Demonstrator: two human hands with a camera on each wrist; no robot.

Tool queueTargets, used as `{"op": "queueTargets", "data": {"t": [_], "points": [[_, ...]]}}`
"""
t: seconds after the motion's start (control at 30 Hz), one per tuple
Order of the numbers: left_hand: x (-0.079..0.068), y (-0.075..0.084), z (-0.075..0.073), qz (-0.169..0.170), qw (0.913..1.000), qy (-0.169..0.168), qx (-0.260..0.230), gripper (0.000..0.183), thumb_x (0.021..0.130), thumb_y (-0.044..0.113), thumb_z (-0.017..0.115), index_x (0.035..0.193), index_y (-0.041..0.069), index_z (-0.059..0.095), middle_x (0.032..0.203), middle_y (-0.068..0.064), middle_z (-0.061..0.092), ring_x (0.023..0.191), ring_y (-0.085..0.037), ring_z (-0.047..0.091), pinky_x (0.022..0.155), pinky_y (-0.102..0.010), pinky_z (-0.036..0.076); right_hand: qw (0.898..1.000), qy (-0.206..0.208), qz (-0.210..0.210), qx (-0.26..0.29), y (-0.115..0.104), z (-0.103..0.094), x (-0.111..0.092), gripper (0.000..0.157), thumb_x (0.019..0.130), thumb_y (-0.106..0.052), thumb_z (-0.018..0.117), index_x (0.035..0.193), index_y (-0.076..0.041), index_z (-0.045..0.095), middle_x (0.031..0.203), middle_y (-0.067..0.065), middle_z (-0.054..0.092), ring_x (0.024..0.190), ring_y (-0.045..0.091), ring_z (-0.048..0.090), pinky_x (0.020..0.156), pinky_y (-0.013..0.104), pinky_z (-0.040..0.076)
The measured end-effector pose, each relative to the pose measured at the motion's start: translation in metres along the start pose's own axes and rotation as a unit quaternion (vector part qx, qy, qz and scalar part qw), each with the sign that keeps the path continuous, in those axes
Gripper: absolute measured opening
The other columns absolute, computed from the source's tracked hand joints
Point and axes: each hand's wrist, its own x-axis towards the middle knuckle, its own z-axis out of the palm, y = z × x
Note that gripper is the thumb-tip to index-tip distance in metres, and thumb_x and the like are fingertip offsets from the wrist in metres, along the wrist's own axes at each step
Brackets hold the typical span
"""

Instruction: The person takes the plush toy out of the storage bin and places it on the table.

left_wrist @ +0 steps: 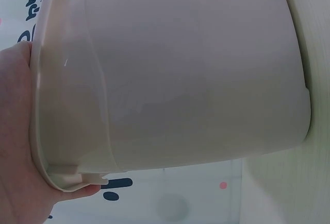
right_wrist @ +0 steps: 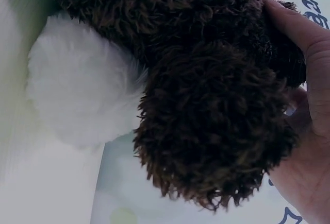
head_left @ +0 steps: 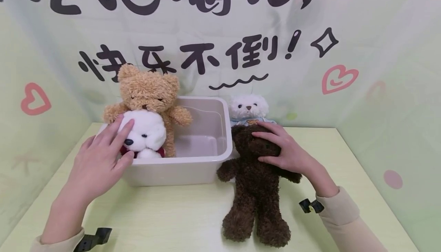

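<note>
Far left of the head view: a pink heart outline (head_left: 35, 99) showed on the pale green wall. Left of centre, the left hand (head_left: 98, 160) lay with fingers spread and extended over a white plush animal with a black nose and dark red neckwear (head_left: 146, 133); in the left wrist view the same hand bore on the rim of a glossy, pale grey-beige plastic bin (head_left: 175, 171). The white animal sat inside the bin, front left. Directly behind it, a shaggy tan plush bear (head_left: 149, 93) stood upright, its head above the rim. Right of centre, a dark brown, curly-furred plush bear (head_left: 256, 194) was outside the bin, legs toward the lower edge of the frame; whether its feet bore on the pale yellow-green table (head_left: 172, 213) could not be told. Behind its head was a white plush bear in light blue clothing (head_left: 249, 106). At right, the right hand (head_left: 289, 148) gripped the brown bear's head between thumb and fingers.
</note>
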Motion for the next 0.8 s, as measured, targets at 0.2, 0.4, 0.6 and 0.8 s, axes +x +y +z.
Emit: {"op": "queueTargets", "data": {"t": [0.2,0.4,0.6,0.8], "points": [[0.0,0.0,0.001,-0.004,1.0,-0.003,-0.003,0.073,0.1,0.027,0.052,0.166,0.021,0.021,0.17,-0.012,0.017,0.141,-0.051,0.034,0.1,-0.077,0.025,1.0,-0.006,-0.007,0.0,-0.005,-0.002,0.0,0.072,0.074,-0.011,0.091,0.14,-0.012,0.061,0.154,0.02,0.044,0.144,0.038,0.037,0.118,0.054,0.028],[0.0,0.0,0.001,-0.006,1.0,0.0,-0.005,0.073,0.099,0.028,0.051,0.166,0.021,0.022,0.17,-0.013,0.018,0.141,-0.052,0.034,0.1,-0.077,0.025,1.0,-0.013,-0.018,0.002,-0.009,-0.004,0.0,0.073,0.075,-0.011,0.09,0.142,-0.012,0.061,0.154,0.022,0.043,0.145,0.037,0.036,0.121,0.053,0.023],[0.001,0.0,0.0,0.0,1.0,-0.001,0.001,0.073,0.1,0.027,0.051,0.166,0.021,0.02,0.17,-0.013,0.016,0.141,-0.052,0.033,0.099,-0.077,0.026,1.0,-0.01,-0.012,0.015,-0.012,-0.005,-0.001,0.073,0.075,-0.012,0.09,0.141,-0.012,0.061,0.154,0.022,0.043,0.144,0.039,0.037,0.12,0.052,0.025],[0.0,0.002,0.0,0.002,1.0,-0.004,0.002,0.074,0.1,0.028,0.052,0.166,0.021,0.019,0.17,-0.014,0.016,0.141,-0.052,0.033,0.099,-0.077,0.026,1.0,-0.015,-0.002,0.016,-0.016,-0.008,-0.002,0.073,0.075,-0.015,0.091,0.142,-0.013,0.061,0.155,0.021,0.043,0.146,0.036,0.035,0.121,0.052,0.024]]}}
